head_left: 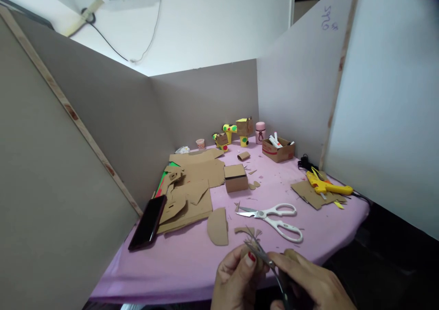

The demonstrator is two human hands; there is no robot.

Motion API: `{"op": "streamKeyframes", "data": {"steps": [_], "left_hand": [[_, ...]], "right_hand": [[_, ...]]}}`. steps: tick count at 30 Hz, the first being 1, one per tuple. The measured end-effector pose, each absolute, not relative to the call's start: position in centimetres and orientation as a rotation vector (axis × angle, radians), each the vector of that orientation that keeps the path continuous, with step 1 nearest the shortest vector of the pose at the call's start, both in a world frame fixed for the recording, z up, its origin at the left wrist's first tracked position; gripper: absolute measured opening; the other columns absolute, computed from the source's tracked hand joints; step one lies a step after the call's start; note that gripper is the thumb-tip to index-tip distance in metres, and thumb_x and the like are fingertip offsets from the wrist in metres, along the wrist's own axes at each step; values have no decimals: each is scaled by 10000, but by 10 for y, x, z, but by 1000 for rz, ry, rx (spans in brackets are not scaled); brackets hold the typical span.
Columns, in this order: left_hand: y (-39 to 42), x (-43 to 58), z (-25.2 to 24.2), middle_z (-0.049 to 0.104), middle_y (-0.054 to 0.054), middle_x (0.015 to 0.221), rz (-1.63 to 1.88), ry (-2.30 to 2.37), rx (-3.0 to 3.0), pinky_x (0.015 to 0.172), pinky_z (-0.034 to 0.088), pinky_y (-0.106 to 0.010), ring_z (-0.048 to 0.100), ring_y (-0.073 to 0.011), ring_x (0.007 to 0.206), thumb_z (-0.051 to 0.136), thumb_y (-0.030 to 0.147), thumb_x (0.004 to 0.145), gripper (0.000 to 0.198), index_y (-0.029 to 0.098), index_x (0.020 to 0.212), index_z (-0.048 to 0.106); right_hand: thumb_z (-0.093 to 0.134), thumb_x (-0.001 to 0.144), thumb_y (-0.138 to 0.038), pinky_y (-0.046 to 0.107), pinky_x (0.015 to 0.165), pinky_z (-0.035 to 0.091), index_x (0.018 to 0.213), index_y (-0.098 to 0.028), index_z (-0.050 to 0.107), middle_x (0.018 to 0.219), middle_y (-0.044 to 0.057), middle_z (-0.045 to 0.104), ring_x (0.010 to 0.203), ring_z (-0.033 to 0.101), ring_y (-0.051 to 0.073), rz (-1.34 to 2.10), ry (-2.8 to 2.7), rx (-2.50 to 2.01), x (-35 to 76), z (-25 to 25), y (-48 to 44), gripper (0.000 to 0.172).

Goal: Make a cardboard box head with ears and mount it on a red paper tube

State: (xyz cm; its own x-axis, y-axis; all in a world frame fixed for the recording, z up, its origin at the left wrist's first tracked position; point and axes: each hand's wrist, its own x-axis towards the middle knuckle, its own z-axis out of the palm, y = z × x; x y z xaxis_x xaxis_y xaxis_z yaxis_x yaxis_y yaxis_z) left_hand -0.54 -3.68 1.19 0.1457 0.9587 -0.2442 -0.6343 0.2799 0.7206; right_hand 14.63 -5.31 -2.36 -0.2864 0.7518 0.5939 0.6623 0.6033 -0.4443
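Evidently the near edge of the pink-purple cloth (137, 275) is where the care is needed, because the fingers and a cutting edge share one small spot there. The right hand (310, 275) is closed around the dark handles of the small scissors (271, 264), whose slim blades point far and a little left, their tips slightly parted. The left hand (236, 273) makes a narrow pinch, thumb against fingers, seemingly on a small brown piece (254, 244) right at the blades; most of that piece is hidden, so its shape and the line being cut cannot be told. For a clean snip, I would hold the piece by its outer margin, since the red-nailed thumb sits just beside the metal. Short bites near the pivot should bite better into stiff board than the tips, and on a curve, turning the piece with the left hand is likely steadier than twisting the scissors. Letting offcuts drop beside the scraps (244, 230) just beyond the hands would leave the cut edge easy to see. The larger white-handled scissors (263, 214), lying open farther off, look better suited to long cuts than to work this small; the half-round cardboard (218, 227) rests to their left.
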Motion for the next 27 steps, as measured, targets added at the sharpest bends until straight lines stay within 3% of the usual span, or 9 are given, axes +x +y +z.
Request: {"op": "streamKeyframes", "data": {"steps": [6,12,21,27], "left_hand": [[-36,-4,8,709,-33,642,1220,742,492,709,509,-261,656,-153,630,866,241,493,240,145,655,716],[-36,-6,5,692,-24,589,1210,724,511,637,501,-215,642,-131,591,871,260,486,249,136,635,715],[-36,-3,9,712,-22,621,1230,737,450,653,521,-222,666,-139,607,882,233,462,268,146,653,716],[-35,-4,4,704,-14,619,1238,772,448,642,516,-208,650,-121,588,883,246,458,280,144,657,715]], "right_hand": [[601,787,-407,183,539,539,1195,-237,570,763,18,680,593,676,145,34,-2021,-1102,146,-21,-54,443],[610,781,-372,207,580,553,1170,-225,584,808,39,689,644,691,167,42,-2059,-1165,151,-19,-55,417],[599,782,-382,199,555,548,1139,-231,598,762,27,685,606,686,161,7,-2075,-1171,150,-18,-54,387],[577,811,-379,202,523,533,1124,-170,616,708,44,677,568,673,162,10,-2150,-1172,153,-20,-55,379]]}}
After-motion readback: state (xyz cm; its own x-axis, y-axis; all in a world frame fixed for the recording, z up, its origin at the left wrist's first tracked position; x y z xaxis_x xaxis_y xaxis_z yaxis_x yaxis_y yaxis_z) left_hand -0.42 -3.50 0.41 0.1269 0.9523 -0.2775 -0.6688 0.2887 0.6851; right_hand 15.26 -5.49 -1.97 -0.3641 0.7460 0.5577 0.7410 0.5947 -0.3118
